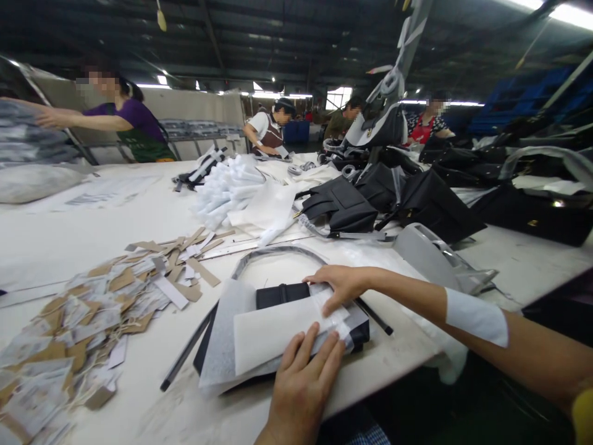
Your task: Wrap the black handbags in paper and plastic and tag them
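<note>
A black handbag (pixel 361 334) lies on the worktable before me, mostly covered by thin translucent white paper (pixel 217 352). Its curved handle (pixel 278 250) is wrapped in plastic and arches away from me. A folded white sheet (pixel 269 327) rests across the bag, below a dark flap or strap (pixel 282 295). My left hand (pixel 303 377) lies with fingers stretched over the sheet's lower right part. On the far right side of the bag, my right hand (pixel 340 285) touches the paper, thumb apart from the fingers. What lies under its fingertips is partly hidden.
To the left spreads a pile of tags and brown card pieces (pixel 120 296). Beyond the bag are white foam-like rolls (pixel 231 185) and black bags (pixel 343 204). A grey bag (pixel 426 253) sits to the right. Several co-workers stand around the table (pixel 176 408).
</note>
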{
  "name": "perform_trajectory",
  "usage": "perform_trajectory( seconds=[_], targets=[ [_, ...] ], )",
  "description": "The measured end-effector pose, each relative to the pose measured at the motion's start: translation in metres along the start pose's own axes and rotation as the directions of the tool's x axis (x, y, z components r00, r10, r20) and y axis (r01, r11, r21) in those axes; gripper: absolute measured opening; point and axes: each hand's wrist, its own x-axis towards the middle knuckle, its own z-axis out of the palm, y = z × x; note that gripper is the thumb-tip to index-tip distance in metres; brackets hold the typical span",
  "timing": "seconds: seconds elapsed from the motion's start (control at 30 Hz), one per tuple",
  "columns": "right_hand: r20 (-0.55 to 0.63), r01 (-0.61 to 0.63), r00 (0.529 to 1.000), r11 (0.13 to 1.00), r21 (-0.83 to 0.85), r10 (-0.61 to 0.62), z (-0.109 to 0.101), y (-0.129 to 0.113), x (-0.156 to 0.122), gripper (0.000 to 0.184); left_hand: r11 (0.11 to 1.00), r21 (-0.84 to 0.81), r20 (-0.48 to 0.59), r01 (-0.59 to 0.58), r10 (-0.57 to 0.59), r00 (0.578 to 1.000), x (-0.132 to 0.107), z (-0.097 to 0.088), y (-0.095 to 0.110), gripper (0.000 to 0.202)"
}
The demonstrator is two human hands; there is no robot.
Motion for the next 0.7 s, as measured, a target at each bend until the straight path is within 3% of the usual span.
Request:
perform_trajectory(
  seconds=[0.1,0.2,0.37,0.53,0.7],
  targets=[
    [0.087,-0.083,0.993,0.994,0.067,0.077,-0.002,0.005,0.01,0.099,1.0,-0.003,0.036,0.01,-0.01,0.999,0.0,-0.001,0.0,0.033],
    [0.155,-0.145,0.982,0.959,0.245,0.109,-0.006,0.014,0.022,0.09,1.0,-0.014,0.031,0.027,-0.026,0.999,0.002,-0.002,0.0,0.033],
    [0.21,-0.262,0.963,0.788,0.557,0.172,-0.001,0.027,0.036,0.072,0.999,-0.018,0.007,0.028,-0.028,1.0,0.006,-0.001,0.0,0.034],
    [0.181,-0.315,0.949,0.784,0.535,0.259,0.003,0.027,0.039,0.054,0.998,0.043,-0.111,-0.036,0.041,0.993,-0.001,0.012,-0.006,0.034],
    [0.069,-0.321,0.943,0.837,0.443,0.325,0.002,0.016,0.04,0.035,0.994,0.067,-0.144,-0.085,0.094,0.985,-0.005,0.02,-0.011,0.033]
  ],
)
